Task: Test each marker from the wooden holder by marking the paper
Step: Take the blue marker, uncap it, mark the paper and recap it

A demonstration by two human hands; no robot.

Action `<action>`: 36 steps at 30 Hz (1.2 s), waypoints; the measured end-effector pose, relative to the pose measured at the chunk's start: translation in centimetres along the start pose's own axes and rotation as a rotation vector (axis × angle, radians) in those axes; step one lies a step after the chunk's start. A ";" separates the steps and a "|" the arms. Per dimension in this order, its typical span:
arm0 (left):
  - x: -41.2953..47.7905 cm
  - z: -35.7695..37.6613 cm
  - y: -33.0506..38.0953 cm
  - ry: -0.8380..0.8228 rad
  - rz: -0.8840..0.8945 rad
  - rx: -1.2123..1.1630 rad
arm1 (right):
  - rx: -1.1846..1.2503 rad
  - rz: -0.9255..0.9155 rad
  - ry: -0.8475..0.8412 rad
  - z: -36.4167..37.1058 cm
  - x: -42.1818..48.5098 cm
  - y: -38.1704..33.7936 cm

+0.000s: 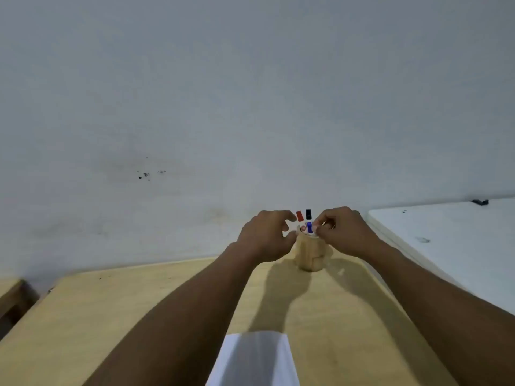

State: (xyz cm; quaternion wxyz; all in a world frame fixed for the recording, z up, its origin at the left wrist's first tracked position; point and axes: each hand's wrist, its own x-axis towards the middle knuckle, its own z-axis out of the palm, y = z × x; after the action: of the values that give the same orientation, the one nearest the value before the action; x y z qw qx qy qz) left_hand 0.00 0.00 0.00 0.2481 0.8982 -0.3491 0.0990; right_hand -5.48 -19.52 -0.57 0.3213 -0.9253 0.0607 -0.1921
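Note:
A round wooden holder (310, 256) stands at the far edge of the wooden table (117, 310), against the wall. Three markers stick up from it: a red-capped one (299, 216), a black-capped one (308, 213) and a blue-capped one (310, 227) sitting lower. My right hand (344, 232) pinches the blue-capped marker at the holder's rim. My left hand (266, 235) hovers just left of the holder with fingers curled and apart, beside the red cap, holding nothing. A white sheet of paper (255, 360) lies near me between my forearms.
A grey-white wall rises directly behind the holder. A white table (451, 246) adjoins on the right, with a small dark object (480, 202) at its far edge. Another wooden surface (9, 291) shows at the far left, across a gap.

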 end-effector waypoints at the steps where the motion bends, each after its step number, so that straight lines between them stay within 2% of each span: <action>1: 1.2 1.1 -0.1 -0.011 0.005 0.001 | 0.013 0.014 0.014 0.2 0.7 1.1; 10: 7.0 6.5 -0.7 -0.026 0.048 0.000 | 0.029 0.132 0.057 1.8 3.0 7.2; 13: 6.7 5.7 -0.5 0.043 0.012 -0.076 | 0.041 0.131 0.061 1.3 2.4 6.5; 16: 5.5 3.1 0.5 0.139 -0.046 -0.209 | 0.154 0.150 0.034 0.1 1.1 3.9; 18: 4.2 0.7 1.6 0.196 -0.079 -0.309 | 0.303 0.226 -0.034 -0.5 -0.2 1.0; 21: 1.1 -2.9 2.7 0.267 -0.136 -0.488 | 0.709 0.441 -0.260 -0.4 -2.8 -3.2; 23: -1.5 -4.9 3.0 0.248 -0.172 -0.603 | 0.963 0.504 -0.365 0.5 -4.7 -5.5; 26: -5.7 -7.0 2.7 0.149 -0.220 -0.765 | 1.305 0.558 -0.276 2.6 -7.4 -8.7; 28: -8.3 -7.4 2.1 0.120 -0.225 -0.767 | 1.477 0.567 -0.143 4.0 -8.8 -10.6; 30: -10.6 -7.4 1.2 0.161 -0.242 -0.758 | 1.561 0.549 -0.067 4.9 -9.7 -11.9; 33: -13.7 -7.7 -1.4 0.274 -0.326 -0.794 | 1.541 0.465 -0.082 5.2 -10.5 -12.7; 34: -14.8 -7.9 -2.5 0.284 -0.349 -0.726 | 1.512 0.446 -0.091 5.1 -10.8 -12.6; 36: -16.8 -8.1 -4.9 0.238 -0.378 -0.422 | 1.423 0.422 -0.088 4.9 -11.0 -12.1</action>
State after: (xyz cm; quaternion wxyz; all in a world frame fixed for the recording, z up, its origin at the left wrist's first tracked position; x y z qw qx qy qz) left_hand -9.08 16.93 -0.80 0.4822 0.8581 -0.1571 0.0808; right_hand -13.83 -4.59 -0.12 0.8751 -0.4692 0.0850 -0.0819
